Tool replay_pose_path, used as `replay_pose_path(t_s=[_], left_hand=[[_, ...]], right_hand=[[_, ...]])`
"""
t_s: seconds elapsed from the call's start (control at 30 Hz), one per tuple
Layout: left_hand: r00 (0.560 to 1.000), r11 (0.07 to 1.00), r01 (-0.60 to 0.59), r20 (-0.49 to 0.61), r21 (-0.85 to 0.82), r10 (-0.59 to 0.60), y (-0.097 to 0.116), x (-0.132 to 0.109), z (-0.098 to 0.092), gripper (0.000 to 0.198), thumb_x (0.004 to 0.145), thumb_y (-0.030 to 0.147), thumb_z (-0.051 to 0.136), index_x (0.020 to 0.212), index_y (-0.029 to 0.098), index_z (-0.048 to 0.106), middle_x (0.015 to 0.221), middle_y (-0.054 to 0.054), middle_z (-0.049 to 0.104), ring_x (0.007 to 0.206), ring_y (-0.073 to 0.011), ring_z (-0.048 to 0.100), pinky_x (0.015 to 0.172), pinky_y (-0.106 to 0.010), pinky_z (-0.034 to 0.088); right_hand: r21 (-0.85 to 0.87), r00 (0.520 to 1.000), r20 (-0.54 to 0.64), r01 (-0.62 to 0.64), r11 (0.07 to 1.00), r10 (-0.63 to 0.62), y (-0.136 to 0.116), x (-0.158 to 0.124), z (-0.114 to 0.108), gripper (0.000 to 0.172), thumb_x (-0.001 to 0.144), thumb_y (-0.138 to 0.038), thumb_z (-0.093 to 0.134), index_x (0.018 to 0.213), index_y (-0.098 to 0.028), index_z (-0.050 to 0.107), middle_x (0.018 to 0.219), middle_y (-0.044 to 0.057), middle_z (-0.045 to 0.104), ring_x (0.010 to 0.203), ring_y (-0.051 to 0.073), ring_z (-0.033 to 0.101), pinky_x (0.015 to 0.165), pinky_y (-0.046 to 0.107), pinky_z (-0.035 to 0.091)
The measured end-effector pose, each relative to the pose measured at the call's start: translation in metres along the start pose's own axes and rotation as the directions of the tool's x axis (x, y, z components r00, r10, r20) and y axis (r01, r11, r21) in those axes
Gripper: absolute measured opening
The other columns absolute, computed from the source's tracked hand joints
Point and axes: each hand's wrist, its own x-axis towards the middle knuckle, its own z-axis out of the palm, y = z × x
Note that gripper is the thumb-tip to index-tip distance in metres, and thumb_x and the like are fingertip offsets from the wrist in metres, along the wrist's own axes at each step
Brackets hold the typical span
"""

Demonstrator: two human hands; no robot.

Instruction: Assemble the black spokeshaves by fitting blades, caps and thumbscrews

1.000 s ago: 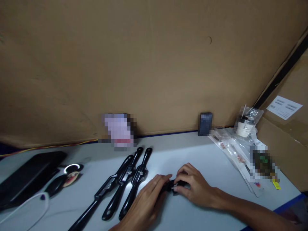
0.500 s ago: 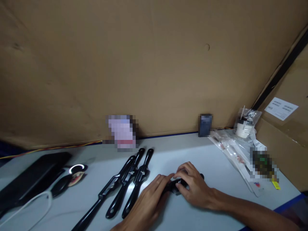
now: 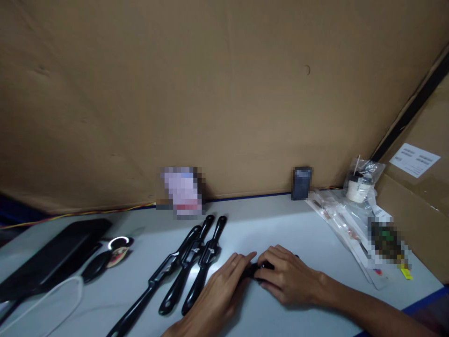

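Note:
A black spokeshave (image 3: 250, 270) lies low over the table, mostly hidden by both my hands. My left hand (image 3: 224, 283) is closed over its left handle, fingers pressed together and pointing away from me. My right hand (image 3: 289, 276) curls its fingers and thumb around the middle of the tool, covering the blade part. Left of my hands, three more black spokeshaves rest side by side at a slant: a right one (image 3: 206, 262), a middle one (image 3: 187, 267) and a longer left one (image 3: 157, 281), whose near end leaves the picture.
A black case (image 3: 52, 257), a white cable (image 3: 79, 299) and a ring-lit round object (image 3: 119, 243) sit at left. Two blurred upright devices lean on the cardboard wall (image 3: 224, 93). Plastic packets (image 3: 345, 229), a bagged white cup (image 3: 359, 189) and a cardboard box (image 3: 421, 224) stand right.
My right hand's fingers have curled further around the spokeshave's middle, covering more of it. The left hand has barely moved. The whole view has shifted slightly.

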Motion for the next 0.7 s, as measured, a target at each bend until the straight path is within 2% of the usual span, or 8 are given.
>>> replay_pose_path(t_s=[0.1, 0.2, 0.27, 0.37, 0.5, 0.57, 0.7], left_hand=[[1.0, 1.0, 0.0, 0.004, 0.003, 0.0, 0.0, 0.0, -0.001, 0.057, 0.099, 0.008, 0.052, 0.153, 0.027, 0.054, 0.116, -0.01, 0.076, 0.101, -0.027, 0.076, 0.091, -0.042, 0.067], [1.0, 1.0, 0.0, 0.003, 0.009, 0.0, -0.001, 0.0, -0.001, 0.06, 0.098, 0.007, 0.052, 0.154, 0.027, 0.054, 0.114, -0.009, 0.077, 0.1, -0.0272, 0.076, 0.091, -0.042, 0.067], [1.0, 1.0, -0.006, 0.002, 0.015, 0.006, -0.001, 0.0, 0.0, 0.064, 0.096, 0.005, 0.051, 0.156, 0.028, 0.052, 0.113, -0.009, 0.077, 0.1, -0.0277, 0.076, 0.092, -0.043, 0.067], [1.0, 1.0, -0.014, 0.0, 0.024, 0.014, -0.002, -0.001, 0.001, 0.064, 0.096, 0.006, 0.052, 0.156, 0.029, 0.052, 0.116, -0.009, 0.077, 0.102, -0.0282, 0.076, 0.093, -0.044, 0.067], [1.0, 0.999, -0.01, 0.006, 0.032, 0.009, 0.0, -0.001, 0.0, 0.058, 0.099, 0.009, 0.053, 0.154, 0.027, 0.054, 0.117, -0.01, 0.076, 0.105, -0.0281, 0.075, 0.095, -0.044, 0.066], [1.0, 0.999, -0.003, 0.012, 0.033, 0.003, 0.001, 0.0, 0.0, 0.056, 0.1, 0.009, 0.052, 0.153, 0.027, 0.054, 0.115, -0.01, 0.076, 0.103, -0.0274, 0.075, 0.092, -0.042, 0.067], [1.0, 0.999, 0.015, 0.017, 0.04, -0.016, 0.001, 0.001, -0.001, 0.053, 0.1, 0.011, 0.052, 0.151, 0.027, 0.057, 0.114, -0.01, 0.076, 0.1, -0.0281, 0.075, 0.091, -0.043, 0.067]], right_hand=[[0.13, 0.998, 0.015, -0.069, 0.989, 0.067, 0.004, 0.001, 0.0, 0.017, 0.101, -0.023, 0.071, 0.117, -0.019, 0.074, 0.122, 0.011, 0.071, 0.113, 0.026, 0.063, 0.105, 0.043, 0.053], [0.202, 0.994, -0.008, -0.104, 0.974, 0.107, 0.007, 0.001, 0.005, 0.011, 0.095, -0.019, 0.077, 0.106, -0.019, 0.075, 0.114, 0.01, 0.072, 0.109, 0.026, 0.064, 0.104, 0.045, 0.054], [0.231, 0.992, -0.029, -0.115, 0.966, 0.125, 0.007, 0.001, 0.008, 0.009, 0.094, -0.017, 0.078, 0.101, -0.02, 0.074, 0.11, 0.009, 0.07, 0.106, 0.024, 0.065, 0.1, 0.04, 0.056], [0.276, 0.988, -0.065, -0.115, 0.954, 0.138, 0.005, -0.001, 0.01, 0.007, 0.095, -0.017, 0.076, 0.102, -0.019, 0.074, 0.11, 0.009, 0.069, 0.103, 0.022, 0.068, 0.094, 0.034, 0.058], [0.342, 0.975, -0.131, -0.126, 0.931, 0.18, 0.006, 0.0, 0.013, 0.008, 0.1, -0.014, 0.066, 0.099, -0.02, 0.072, 0.106, 0.008, 0.071, 0.098, 0.021, 0.07, 0.091, 0.033, 0.058], [0.386, 0.953, -0.178, -0.161, 0.908, 0.244, 0.011, 0.002, 0.012, 0.01, 0.101, -0.013, 0.063, 0.097, -0.021, 0.069, 0.102, 0.006, 0.071, 0.096, 0.02, 0.07, 0.09, 0.032, 0.058], [0.456, 0.87, -0.257, -0.275, 0.847, 0.421, 0.035, 0.005, 0.007, 0.008, 0.101, -0.017, 0.06, 0.095, -0.02, 0.065, 0.095, 0.004, 0.072, 0.087, 0.018, 0.071, 0.078, 0.029, 0.057]])
